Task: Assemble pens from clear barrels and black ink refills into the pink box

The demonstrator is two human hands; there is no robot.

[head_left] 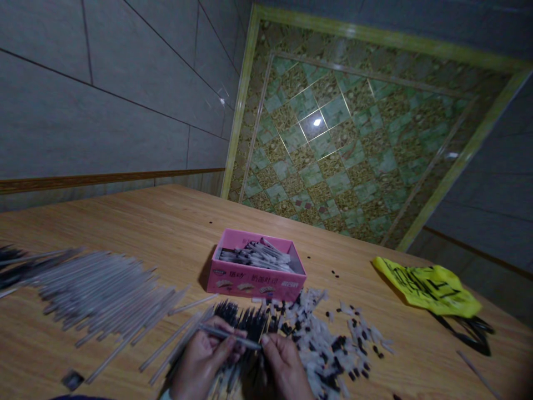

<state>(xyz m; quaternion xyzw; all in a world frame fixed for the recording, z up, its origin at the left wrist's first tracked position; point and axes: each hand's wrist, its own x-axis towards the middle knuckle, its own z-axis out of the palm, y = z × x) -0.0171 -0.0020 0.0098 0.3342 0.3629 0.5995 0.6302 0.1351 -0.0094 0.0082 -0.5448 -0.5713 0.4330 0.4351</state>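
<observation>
My left hand (pixel 208 355) is closed around a slim grey pen (pixel 229 334), which lies slantwise across its fingers. My right hand (pixel 287 366) pinches at the pen's right end with thumb and forefinger; whether a small part sits between them is hidden. Beneath and behind both hands lie many dark, thin pen pieces (pixel 250 322). Just beyond stands a pink box (pixel 254 286), open at the top and filled with grey and black pens (pixel 258 254). To the right of my right hand, small whitish translucent and black pieces (pixel 325 344) are heaped loosely.
Long translucent tubes (pixel 104 289) lie spread at the left, with dark sticks (pixel 16 264) beyond them. A yellow bag (pixel 428 289) with black straps rests on the right of the wooden table (pixel 166 222). One small dark square (pixel 73 380) lies near the front edge.
</observation>
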